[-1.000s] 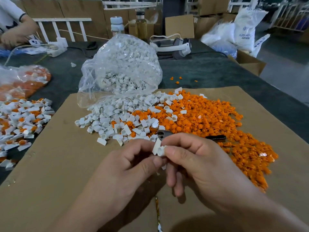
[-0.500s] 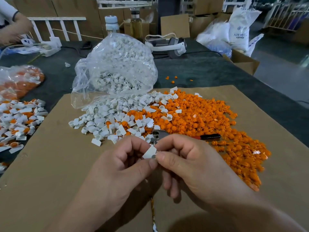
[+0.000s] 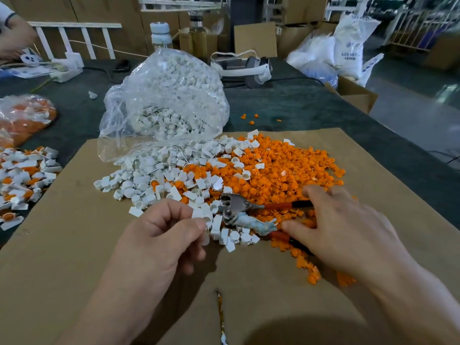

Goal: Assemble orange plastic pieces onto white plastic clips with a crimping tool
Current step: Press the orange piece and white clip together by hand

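The cardboard sheet (image 3: 74, 245) on the counter (image 3: 298, 108) catches both heaps, orange pieces (image 3: 278, 175) right, white clips (image 3: 149, 175) left, with the crimping tool (image 3: 236, 207) lying where they meet. My right hand (image 3: 343, 227) spreads open over its handles, I judge to lift it; my left hand (image 3: 161, 235) pinches one white clip (image 3: 200, 215), ready.

crimping tool (image 3: 234, 204): metal head | cardboard (image 3: 69, 245): matt | bag (image 3: 174, 90): glossy plastic | table cover (image 3: 311, 108): perhaps cloth
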`<state>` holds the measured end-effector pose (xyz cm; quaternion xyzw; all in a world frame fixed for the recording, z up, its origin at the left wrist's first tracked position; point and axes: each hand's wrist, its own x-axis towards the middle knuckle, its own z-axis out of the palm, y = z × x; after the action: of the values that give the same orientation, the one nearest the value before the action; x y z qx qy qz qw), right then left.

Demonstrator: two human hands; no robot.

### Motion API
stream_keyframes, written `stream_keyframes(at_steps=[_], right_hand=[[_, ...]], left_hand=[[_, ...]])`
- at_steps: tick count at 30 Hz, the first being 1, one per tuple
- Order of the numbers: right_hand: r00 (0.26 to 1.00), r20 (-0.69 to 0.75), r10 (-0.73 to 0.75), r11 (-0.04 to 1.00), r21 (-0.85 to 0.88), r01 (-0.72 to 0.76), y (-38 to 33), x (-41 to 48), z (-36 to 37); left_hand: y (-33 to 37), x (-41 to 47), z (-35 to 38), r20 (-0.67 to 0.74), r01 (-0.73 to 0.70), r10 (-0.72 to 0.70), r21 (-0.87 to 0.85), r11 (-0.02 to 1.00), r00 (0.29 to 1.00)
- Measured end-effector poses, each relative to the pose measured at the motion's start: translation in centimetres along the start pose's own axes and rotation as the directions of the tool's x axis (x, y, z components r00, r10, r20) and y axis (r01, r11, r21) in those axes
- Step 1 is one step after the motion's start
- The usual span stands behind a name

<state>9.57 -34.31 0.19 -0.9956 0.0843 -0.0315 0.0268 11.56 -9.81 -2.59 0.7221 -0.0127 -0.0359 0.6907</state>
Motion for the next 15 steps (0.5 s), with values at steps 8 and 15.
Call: stream_keyframes(at_steps=[8,15], right_hand=[[0.997,-0.030,-0.070,0.983,0.170,0.074,0.1,0.6,0.6],[0.983,-0.107,-0.149,0.961,0.217,0.169,-0.3,0.8,1.0]], left_hand=[[-0.3,0.0,0.0,0.046,-0.014,0.011,0.059,0.998,0.999],[-0.4,0.0,0.0,0.054,-0.012,0.008,0.061,0.998,0.998]])
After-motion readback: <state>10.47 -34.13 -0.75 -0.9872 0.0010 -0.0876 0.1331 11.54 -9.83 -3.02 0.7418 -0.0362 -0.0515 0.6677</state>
